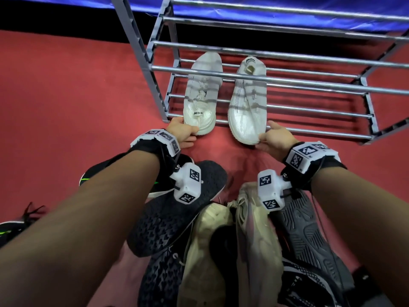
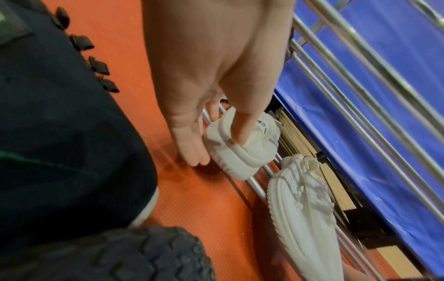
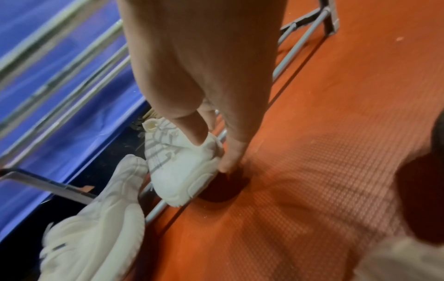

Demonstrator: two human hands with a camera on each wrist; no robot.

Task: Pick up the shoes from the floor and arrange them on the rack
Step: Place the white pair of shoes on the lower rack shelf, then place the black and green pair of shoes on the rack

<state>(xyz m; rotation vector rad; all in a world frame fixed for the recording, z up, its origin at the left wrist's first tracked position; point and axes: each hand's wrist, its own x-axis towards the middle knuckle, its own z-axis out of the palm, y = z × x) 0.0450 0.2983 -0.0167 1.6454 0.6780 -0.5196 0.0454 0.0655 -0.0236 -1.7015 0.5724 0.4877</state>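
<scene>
Two white sneakers lie side by side, toes away from me, on the bottom bars of a grey metal rack (image 1: 287,80). My left hand (image 1: 186,131) (image 2: 218,150) pinches the heel of the left white shoe (image 1: 202,94) (image 2: 242,152), thumb on the collar and fingers beside the sole. My right hand (image 1: 269,135) (image 3: 212,154) pinches the heel of the right white shoe (image 1: 247,103) (image 3: 177,171), thumb on top and fingers under it. Both heels hang over the front bar, just above the red floor (image 1: 66,96).
A pile of shoes lies on the floor under my forearms: dark knit shoes sole-up (image 1: 177,213), beige shoes (image 1: 250,235) and a grey-soled dark shoe (image 1: 309,235). Black shoes with green trim (image 1: 95,176) lie at the left. Upper rack bars cross above the white pair. A blue mat (image 1: 221,9) sits behind.
</scene>
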